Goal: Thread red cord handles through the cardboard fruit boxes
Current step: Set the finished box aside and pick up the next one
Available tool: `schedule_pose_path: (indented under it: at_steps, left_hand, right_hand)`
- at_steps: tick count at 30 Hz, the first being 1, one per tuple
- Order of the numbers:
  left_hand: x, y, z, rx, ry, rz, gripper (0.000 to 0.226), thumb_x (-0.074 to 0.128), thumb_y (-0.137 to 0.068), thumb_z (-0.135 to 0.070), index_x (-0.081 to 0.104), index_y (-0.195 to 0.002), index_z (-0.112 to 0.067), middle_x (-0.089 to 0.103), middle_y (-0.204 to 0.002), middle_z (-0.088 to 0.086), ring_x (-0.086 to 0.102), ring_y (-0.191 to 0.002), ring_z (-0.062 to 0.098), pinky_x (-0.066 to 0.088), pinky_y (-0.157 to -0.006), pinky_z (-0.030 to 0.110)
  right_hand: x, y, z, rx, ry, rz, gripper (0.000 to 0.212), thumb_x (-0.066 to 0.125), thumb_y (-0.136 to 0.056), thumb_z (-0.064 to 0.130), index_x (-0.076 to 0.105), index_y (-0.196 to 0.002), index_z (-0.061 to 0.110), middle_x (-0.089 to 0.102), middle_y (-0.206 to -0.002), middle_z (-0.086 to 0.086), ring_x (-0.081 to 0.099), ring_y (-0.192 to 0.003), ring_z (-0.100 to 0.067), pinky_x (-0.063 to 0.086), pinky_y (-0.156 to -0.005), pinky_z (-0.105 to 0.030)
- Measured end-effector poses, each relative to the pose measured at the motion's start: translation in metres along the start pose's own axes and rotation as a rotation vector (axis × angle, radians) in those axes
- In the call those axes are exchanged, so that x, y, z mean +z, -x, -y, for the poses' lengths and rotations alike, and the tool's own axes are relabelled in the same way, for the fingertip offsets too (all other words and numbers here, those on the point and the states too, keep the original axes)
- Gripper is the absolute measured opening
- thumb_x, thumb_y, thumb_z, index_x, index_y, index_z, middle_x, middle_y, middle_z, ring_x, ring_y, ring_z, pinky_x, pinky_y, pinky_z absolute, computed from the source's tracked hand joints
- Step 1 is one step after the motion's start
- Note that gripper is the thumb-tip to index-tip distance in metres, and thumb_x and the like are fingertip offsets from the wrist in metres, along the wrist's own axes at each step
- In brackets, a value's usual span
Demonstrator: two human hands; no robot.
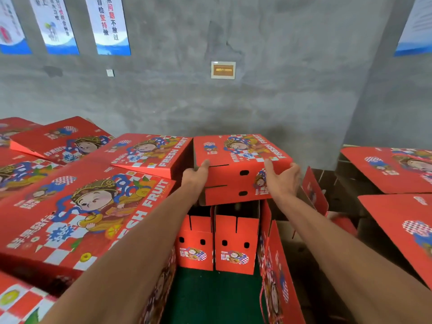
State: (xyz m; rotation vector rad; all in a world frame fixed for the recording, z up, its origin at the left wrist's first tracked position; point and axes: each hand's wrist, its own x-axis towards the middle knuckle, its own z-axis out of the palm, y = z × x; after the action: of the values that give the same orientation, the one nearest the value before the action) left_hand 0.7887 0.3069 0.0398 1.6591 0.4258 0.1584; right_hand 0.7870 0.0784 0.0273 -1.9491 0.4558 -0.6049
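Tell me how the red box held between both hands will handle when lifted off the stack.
The box probably lifts light: the cartons below stand open, apparently empty. The left hand and right hand clasp opposite sides, so its cardboard walls may flex. Its slotted front could buckle.

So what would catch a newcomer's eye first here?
Both hands, left hand and right hand, hold a folded red fruit box at centre, above two upright boxes standing on green flooring. Stacks of red printed boxes fill the left, with posters on the grey wall.
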Motion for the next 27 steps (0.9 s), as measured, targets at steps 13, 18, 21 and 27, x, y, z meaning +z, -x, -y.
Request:
schedule_pose_path:
  at_steps: [13, 18, 21, 27]
  left_hand:
    - [-0.026, 0.112, -0.112, 0.438, 0.113, -0.050, 0.027, 0.049, -0.097, -0.028, 0.064, -0.078, -0.015, 0.060, -0.073, -0.007, 0.050, -0.060, 0.002, 0.040, -0.055, 0.024]
    - [-0.079, 0.237, -0.156, 0.746, -0.098, -0.018, 0.032, 0.053, -0.078, -0.044, 0.041, -0.062, -0.019, 0.040, -0.049, -0.012, 0.039, -0.053, 0.012, 0.033, -0.056, 0.034]
    - [-0.105, 0.321, -0.151, 0.911, -0.316, -0.074, 0.035, 0.053, -0.075, -0.048, 0.041, -0.061, -0.019, 0.045, -0.055, -0.004, 0.045, -0.061, 0.021, 0.037, -0.060, 0.035]
    - [-0.140, 0.479, -0.075, 1.015, -0.727, -0.105, 0.037, 0.044, -0.080, -0.052, 0.058, -0.077, -0.018, 0.064, -0.069, 0.000, 0.062, -0.074, 0.027, 0.050, -0.065, 0.037]
  right_hand:
    - [-0.111, 0.070, 0.055, 0.106, -0.247, -0.213, 0.058, 0.050, -0.092, 0.072, 0.054, -0.110, 0.016, 0.053, -0.118, -0.007, 0.056, -0.098, -0.024, 0.047, -0.080, -0.039]
    - [-0.165, 0.175, 0.060, 0.439, -0.643, -0.049, 0.038, 0.064, -0.093, 0.041, 0.067, -0.100, 0.005, 0.074, -0.098, -0.016, 0.071, -0.089, -0.036, 0.061, -0.082, -0.053]
    - [-0.180, 0.264, 0.048, 0.528, -0.753, 0.077, 0.028, 0.059, -0.098, 0.027, 0.064, -0.113, 0.004, 0.072, -0.108, -0.023, 0.069, -0.091, -0.033, 0.057, -0.083, -0.049]
    - [-0.217, 0.441, -0.020, 0.767, -0.783, 0.285, 0.016, 0.048, -0.107, 0.021, 0.063, -0.107, 0.014, 0.073, -0.102, -0.017, 0.070, -0.092, -0.034, 0.062, -0.077, -0.049]
